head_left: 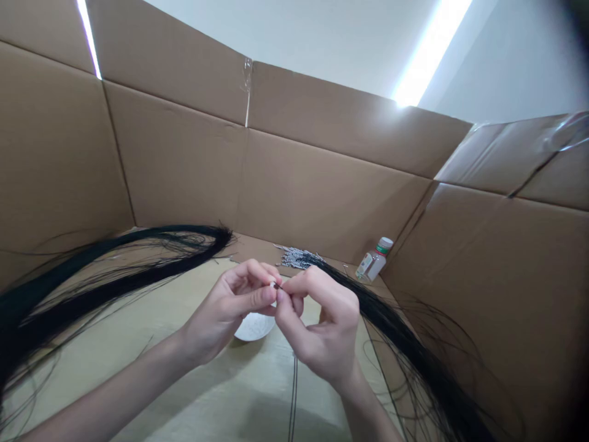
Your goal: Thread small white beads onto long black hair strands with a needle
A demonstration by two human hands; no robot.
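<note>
My left hand (243, 294) is closed in a pinch on a small white piece (273, 285), mostly covered by the fingertips. Thumb and forefinger of my right hand (317, 313) pinch the end of a thin dark cord (278, 286) right against that piece. The fingertips of both hands meet. Below my right hand, two thin dark strands (293, 393) run down toward the front. Partly hidden behind my hands, a round white dish (254, 327) rests on the pale work surface (207, 393).
Long black strands (151, 273) lie bent on the left. Another black bundle (400, 331) lies on the right, with beaded-looking silvery ends (294, 256). A clear bottle with a white cap (372, 264) leans in the back corner. Cardboard walls (322, 190) surround the surface.
</note>
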